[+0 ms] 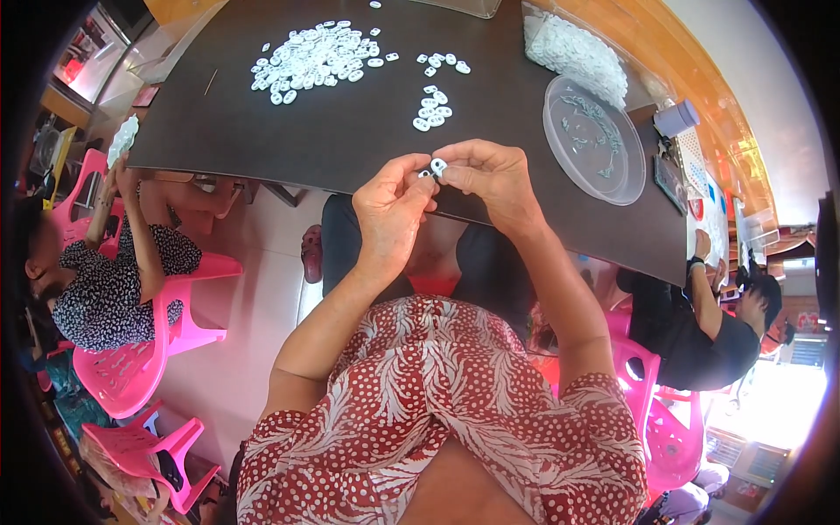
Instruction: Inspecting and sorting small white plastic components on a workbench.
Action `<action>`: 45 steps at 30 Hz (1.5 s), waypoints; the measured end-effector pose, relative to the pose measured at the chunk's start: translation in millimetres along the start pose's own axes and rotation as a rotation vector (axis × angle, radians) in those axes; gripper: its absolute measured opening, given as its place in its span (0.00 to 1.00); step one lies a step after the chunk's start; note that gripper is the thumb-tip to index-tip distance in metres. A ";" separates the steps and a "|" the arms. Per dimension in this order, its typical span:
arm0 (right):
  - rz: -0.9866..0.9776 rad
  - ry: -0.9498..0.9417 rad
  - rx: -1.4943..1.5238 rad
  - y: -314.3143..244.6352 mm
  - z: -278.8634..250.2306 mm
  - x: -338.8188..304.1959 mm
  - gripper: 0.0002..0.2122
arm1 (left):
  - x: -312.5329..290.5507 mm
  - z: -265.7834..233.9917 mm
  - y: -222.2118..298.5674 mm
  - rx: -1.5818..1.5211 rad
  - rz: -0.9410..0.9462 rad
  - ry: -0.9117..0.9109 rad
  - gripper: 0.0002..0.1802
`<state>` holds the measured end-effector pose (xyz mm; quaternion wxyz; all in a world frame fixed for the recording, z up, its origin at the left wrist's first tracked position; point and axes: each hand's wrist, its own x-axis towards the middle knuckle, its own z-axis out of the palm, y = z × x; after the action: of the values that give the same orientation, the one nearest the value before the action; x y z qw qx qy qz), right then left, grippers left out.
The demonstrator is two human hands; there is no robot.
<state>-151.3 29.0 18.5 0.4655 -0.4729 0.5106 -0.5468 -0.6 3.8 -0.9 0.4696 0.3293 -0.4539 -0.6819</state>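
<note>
Over the table's near edge, my two hands meet with the fingertips closed. Between thumb and forefinger my right hand [497,179] pinches a small white oval piece [439,164] with dark holes. My left hand [388,210] pinches another small white piece [425,174], mostly covered by the fingers. The two pieces are very close; whether they are joined I cannot tell. Just beyond the hands lies a small cluster of white oval two-holed pieces [429,112]. Farther left, a large heap of the same pieces [319,57] spreads on the dark table [236,131].
A round clear plastic tray [623,194] with small greenish bits stands right, beside a clear bag of white pieces [577,57]. A thin stick [211,81] lies far left. People sit at both sides, near pink plastic chairs [162,350]. A lidded cup [676,118] stands far right.
</note>
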 end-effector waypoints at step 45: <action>-0.314 0.276 -0.404 19.0 27.0 -14.5 0.09 | 1.4 0.2 -3.9 -0.226 -0.052 0.017 0.08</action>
<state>-122.2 39.3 -0.2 0.1977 -0.5503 0.5883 -0.5585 -2.5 3.1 -4.5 0.4898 0.2916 -0.3617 -0.7378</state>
